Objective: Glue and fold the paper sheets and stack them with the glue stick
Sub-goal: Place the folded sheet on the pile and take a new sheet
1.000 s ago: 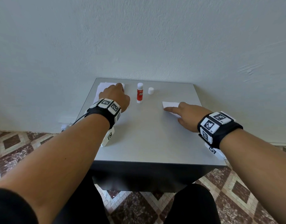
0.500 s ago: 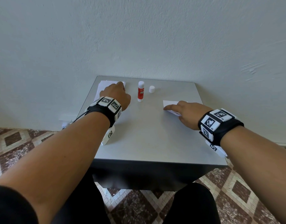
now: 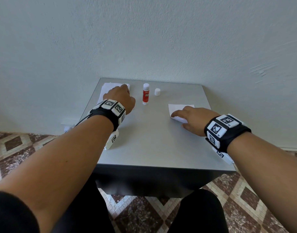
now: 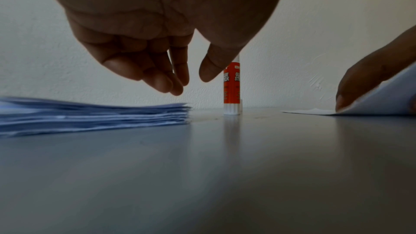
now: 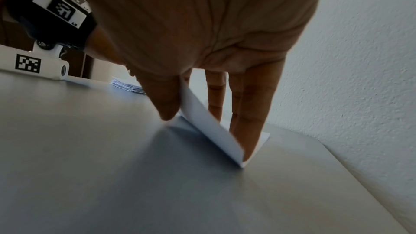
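Note:
A red and white glue stick (image 3: 146, 95) (image 4: 231, 88) stands upright and uncapped at the back of the grey table (image 3: 152, 140). Its white cap (image 3: 157, 91) stands just to its right. My left hand (image 3: 121, 98) (image 4: 191, 84) hovers over the right edge of the paper stack (image 3: 109, 86) (image 4: 90, 118), fingers loosely curled and holding nothing. My right hand (image 3: 191, 118) (image 5: 202, 131) rests on a single white sheet (image 3: 181, 106) (image 5: 209, 124). Its straight fingers press the sheet down while the thumb props the near flap up against them.
The table backs onto a white wall, and its right edge runs close to my right hand. The wrist camera housing (image 5: 33, 63) of my left arm rests on the tabletop. Patterned floor tiles lie below the table's front edge.
My right hand has drawn back slightly over the sheet, showing more paper beyond the fingers. My left hand stays over the stack.

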